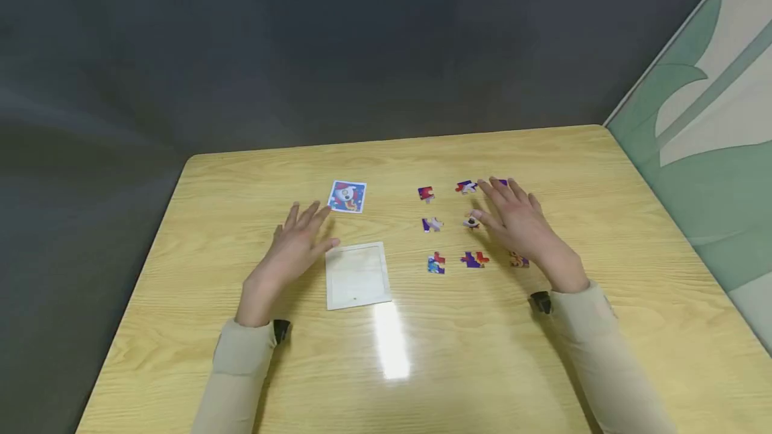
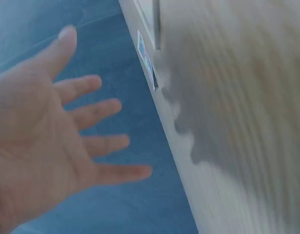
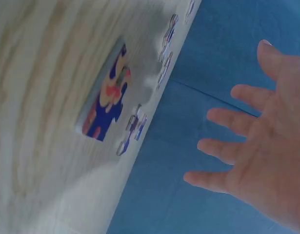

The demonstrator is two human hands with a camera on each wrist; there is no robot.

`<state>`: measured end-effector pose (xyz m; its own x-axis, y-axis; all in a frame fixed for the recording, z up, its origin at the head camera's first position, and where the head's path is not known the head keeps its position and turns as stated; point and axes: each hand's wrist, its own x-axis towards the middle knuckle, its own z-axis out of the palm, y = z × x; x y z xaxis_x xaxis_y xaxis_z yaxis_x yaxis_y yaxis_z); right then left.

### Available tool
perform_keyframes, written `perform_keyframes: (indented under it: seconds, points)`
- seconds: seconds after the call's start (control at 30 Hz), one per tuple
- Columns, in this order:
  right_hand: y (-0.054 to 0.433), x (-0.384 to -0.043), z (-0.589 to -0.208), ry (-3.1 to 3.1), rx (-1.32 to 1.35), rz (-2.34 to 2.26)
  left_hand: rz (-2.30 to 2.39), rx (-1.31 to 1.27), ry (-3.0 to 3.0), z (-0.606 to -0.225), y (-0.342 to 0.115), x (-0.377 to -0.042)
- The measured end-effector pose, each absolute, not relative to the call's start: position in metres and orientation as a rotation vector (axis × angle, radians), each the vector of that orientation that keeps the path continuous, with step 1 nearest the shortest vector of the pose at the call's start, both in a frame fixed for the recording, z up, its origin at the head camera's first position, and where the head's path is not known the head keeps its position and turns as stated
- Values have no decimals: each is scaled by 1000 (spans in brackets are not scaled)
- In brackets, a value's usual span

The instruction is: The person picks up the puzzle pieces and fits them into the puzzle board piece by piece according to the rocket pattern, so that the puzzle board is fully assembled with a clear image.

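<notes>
My left hand (image 1: 291,251) hovers with spread fingers left of a white square puzzle frame (image 1: 358,305). Just beyond its fingertips lies a small picture card (image 1: 348,197). In the left wrist view the palm (image 2: 37,136) faces the table and holds nothing. My right hand (image 1: 519,223) is spread over the right side of several loose jigsaw pieces, hiding some partly. Among them are a red piece (image 1: 425,193), a purple-and-white piece (image 1: 431,225) and a purple-and-red piece (image 1: 474,260). A corner piece (image 3: 108,97) shows close up in the right wrist view, apart from the fingers.
Everything lies on a light wooden table (image 1: 482,367). A dark curtain (image 1: 386,52) stands behind the far edge. To the right is a green-and-white patterned panel (image 1: 712,119). A bright reflection shows on the tabletop below the frame.
</notes>
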<state>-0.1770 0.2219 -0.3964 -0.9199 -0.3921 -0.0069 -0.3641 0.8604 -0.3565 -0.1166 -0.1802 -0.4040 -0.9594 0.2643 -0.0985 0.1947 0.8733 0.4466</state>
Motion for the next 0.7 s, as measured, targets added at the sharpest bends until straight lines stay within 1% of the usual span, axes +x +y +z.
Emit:
perform_keyframes:
  seconds: [0.27, 0.37, 0.53, 0.7]
  points:
    - [232, -175, -406, 2895, -691, -729, 694, 618, 2649, -417, -183, -96]
    - [224, -181, -409, 2849, -752, -809, 658, 635, 2620, -423, -187, -90]
    - [200, -198, -404, 2833, -849, -812, 589, 631, 2654, -427, -189, -87]
    - [176, -218, -405, 2808, -860, -816, 575, 630, 2662, -427, -184, -90]
